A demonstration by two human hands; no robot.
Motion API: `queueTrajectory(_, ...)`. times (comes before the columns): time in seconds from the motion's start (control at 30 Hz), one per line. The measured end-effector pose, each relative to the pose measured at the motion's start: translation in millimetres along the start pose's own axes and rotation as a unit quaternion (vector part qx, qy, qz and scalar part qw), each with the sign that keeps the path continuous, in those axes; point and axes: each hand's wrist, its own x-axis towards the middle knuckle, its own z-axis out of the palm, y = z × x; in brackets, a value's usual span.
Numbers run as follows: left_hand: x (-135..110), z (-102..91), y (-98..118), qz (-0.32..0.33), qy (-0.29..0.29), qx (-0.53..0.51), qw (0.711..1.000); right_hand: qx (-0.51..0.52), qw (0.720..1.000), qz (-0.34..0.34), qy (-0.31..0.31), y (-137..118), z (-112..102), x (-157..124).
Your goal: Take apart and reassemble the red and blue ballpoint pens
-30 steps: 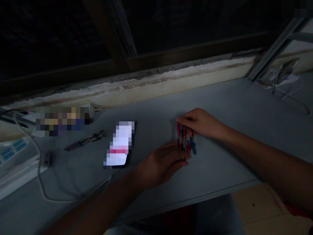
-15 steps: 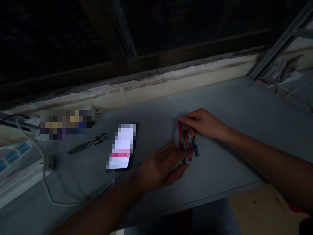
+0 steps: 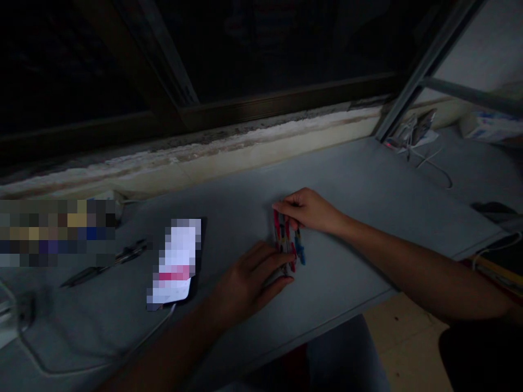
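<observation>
A small row of slim red, dark and blue pieces lies on the grey desk; they resemble small clips, but the dim light hides their exact kind. My right hand pinches the far end of the row, thumb and fingers at a red piece. At the near end is my left hand, its index finger across the pieces and its thumb just below, the two closing around that end. Its other fingers are curled. A blue piece stands at the row's right side, slightly apart from the left fingertips.
Left of my hands lies a lit phone with a white cable attached. Beyond it are a dark pen and a blurred-out patch. A metal post and cables stand at the right. A wall ledge borders the back.
The whole view has swung to the right, so desk, phone and hands appear further left. Both hands keep about the same pose at the coloured pieces.
</observation>
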Motion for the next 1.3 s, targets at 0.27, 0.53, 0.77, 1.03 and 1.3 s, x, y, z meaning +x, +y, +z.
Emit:
queueTrajectory(0.27, 4, -4.7, -3, -0.042, 0.017, -0.068, 0.997, 0.041, 0.999, -0.008, 0.026, -3, 2, -2)
queueTrajectory(0.53, -1, -4.7, 0, -0.087, 0.013, -0.059, 0.994, 0.058, 0.998, -0.024, -0.002, 1, 6, -1)
queueTrajectory(0.77, -1, 0.3, -2, -0.158, 0.058, 0.009, 0.986, -0.086, 0.989, -0.051, 0.105, 0, -3, -1)
queueTrajectory(1.03, 8, -0.5, -7, -0.17, 0.012, 0.052, 0.984, -0.167, 0.983, -0.07, 0.014, 8, -5, 2)
queueTrajectory(1.3, 6, -1.8, -7, -0.184, 0.005, 0.061, 0.981, -0.088, 0.984, -0.152, -0.042, 6, -1, 0)
